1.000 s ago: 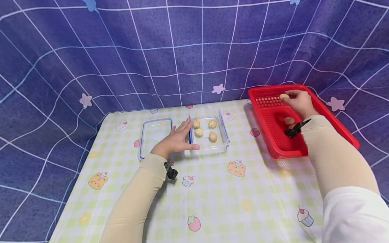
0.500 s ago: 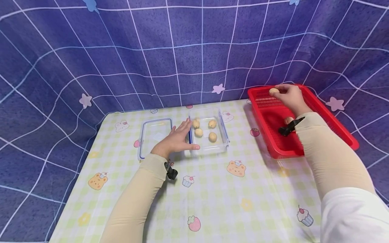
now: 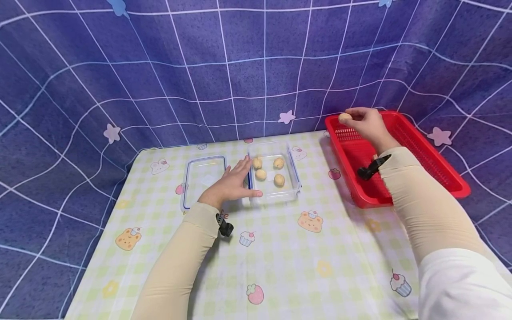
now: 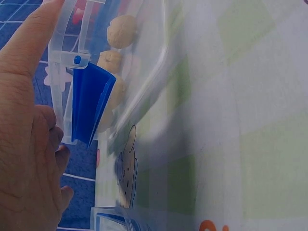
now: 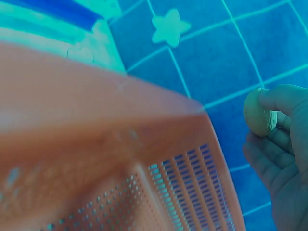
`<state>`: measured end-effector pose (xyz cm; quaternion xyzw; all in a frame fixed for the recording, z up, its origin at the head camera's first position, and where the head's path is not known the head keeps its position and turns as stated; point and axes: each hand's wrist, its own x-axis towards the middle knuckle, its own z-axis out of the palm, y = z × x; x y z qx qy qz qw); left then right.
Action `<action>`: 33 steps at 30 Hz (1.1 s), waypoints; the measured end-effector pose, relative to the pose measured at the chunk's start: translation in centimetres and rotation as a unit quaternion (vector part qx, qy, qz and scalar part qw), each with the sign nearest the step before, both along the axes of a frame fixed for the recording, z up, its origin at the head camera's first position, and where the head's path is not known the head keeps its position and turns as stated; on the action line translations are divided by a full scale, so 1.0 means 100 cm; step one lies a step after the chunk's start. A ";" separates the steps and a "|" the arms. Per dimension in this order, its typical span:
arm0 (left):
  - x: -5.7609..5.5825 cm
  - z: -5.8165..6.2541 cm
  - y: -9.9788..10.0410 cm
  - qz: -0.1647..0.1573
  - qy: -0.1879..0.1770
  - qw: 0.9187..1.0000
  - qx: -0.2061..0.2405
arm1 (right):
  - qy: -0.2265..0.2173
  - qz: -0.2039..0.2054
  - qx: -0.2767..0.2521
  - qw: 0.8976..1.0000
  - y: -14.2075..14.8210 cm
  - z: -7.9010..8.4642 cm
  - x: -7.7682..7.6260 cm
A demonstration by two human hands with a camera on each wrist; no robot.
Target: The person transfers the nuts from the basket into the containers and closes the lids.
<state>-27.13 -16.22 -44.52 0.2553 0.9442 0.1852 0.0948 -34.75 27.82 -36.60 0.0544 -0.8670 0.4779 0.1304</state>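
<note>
Four walnuts (image 3: 279, 180) sit in the clear box (image 3: 276, 196) at 12 o'clock, lid (image 3: 202, 178) off at 11; L hand (image 3: 231, 186) touches box, fingers spread. R hand's (image 3: 370, 126) fingers pinch a 5th walnut (image 3: 345, 117) by red basket (image 3: 374, 203), 2 o'clock; looks part-done, w/ a 6th nut (image 3: 374, 157) prob. left inside.

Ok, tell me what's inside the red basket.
A sliver of what looks like a nut shows in the red basket beside the wrist camera. The right hand and sleeve hide part of the basket's floor; what lies there cannot be seen.
</note>
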 end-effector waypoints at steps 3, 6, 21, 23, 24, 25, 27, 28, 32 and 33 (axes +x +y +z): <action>0.000 0.000 0.000 0.000 -0.002 1.000 0.001 | -0.006 0.009 -0.009 1.000 -0.009 0.003 0.001; 0.000 0.001 0.000 0.000 -0.003 1.000 0.002 | -0.006 0.017 -0.012 1.000 -0.016 0.005 0.001; -0.001 -0.001 -0.001 -0.004 -0.003 1.000 0.004 | -0.005 0.066 -0.019 0.998 -0.055 0.010 0.009; -0.001 -0.001 -0.001 -0.004 -0.003 1.000 0.005 | -0.004 0.072 -0.020 0.997 -0.059 0.011 0.010; -0.001 -0.001 -0.001 -0.004 -0.002 1.000 0.005 | -0.005 0.074 -0.019 0.997 -0.062 0.012 0.012; -0.001 -0.001 -0.001 -0.004 -0.002 1.000 0.005 | -0.006 0.076 -0.019 0.997 -0.064 0.012 0.013; -0.001 -0.001 -0.001 -0.003 -0.002 1.000 0.006 | -0.007 0.080 -0.020 0.997 -0.068 0.014 0.015; -0.001 -0.001 -0.001 -0.003 -0.002 1.000 0.005 | -0.007 0.082 -0.020 0.996 -0.070 0.015 0.017; 0.000 -0.001 -0.001 0.000 -0.004 1.000 0.004 | -0.006 0.092 -0.021 0.996 -0.080 0.018 0.021; 0.000 -0.001 -0.001 0.000 -0.004 1.000 0.002 | -0.005 0.094 -0.021 0.995 -0.082 0.019 0.022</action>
